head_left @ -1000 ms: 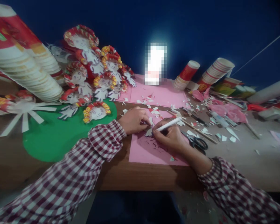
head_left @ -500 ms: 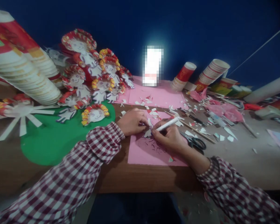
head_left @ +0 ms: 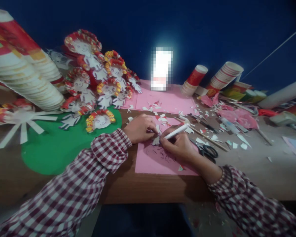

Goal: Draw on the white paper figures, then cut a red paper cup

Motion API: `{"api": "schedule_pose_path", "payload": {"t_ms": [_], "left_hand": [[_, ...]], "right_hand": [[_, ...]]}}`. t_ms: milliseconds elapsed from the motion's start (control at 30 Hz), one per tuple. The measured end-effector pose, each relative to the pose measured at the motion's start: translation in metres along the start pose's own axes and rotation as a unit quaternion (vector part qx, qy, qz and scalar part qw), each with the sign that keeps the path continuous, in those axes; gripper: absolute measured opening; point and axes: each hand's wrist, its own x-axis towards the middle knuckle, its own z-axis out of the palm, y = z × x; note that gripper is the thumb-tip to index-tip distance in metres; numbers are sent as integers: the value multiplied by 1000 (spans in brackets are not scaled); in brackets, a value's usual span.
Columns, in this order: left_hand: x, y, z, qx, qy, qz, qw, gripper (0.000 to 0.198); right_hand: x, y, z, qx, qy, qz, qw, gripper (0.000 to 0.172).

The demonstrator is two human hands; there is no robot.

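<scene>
My right hand (head_left: 181,146) is closed round a white marker pen (head_left: 177,131), held slanted with its lower end down by the fingertips. Under those fingertips lies a small white paper cut-out (head_left: 156,141), partly hidden by both hands. The fingertips of my left hand (head_left: 140,128) pinch the upper part of this cut-out. Both hands rest over a pink sheet (head_left: 144,163), which has dark pen strokes on it near the cut-out. Just right of my right hand lie black-handled scissors (head_left: 209,152).
Paper dolls with red and yellow curled hair (head_left: 102,120) crowd the left, by a green sheet (head_left: 51,154). Stacked paper cups (head_left: 27,72) lean at far left, more cups (head_left: 194,79) at back right. Paper scraps (head_left: 234,145) and a wooden stick (head_left: 209,140) lie on the right.
Almost nothing differs. Both hands, the marker pen and the cut-out keep nearly the same place.
</scene>
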Motion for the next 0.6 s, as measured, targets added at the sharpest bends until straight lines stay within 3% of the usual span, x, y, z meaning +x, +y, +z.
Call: {"api": "schedule_pose_path", "payload": {"t_ms": [367, 600], "left_hand": [[-1, 0, 0, 0, 7, 21, 1000, 13], [0, 1, -1, 2, 1, 15, 1000, 13]], "right_hand": [[3, 8, 0, 27, 48, 4, 998, 15], [3, 5, 0, 22, 40, -24, 999, 11]]}}
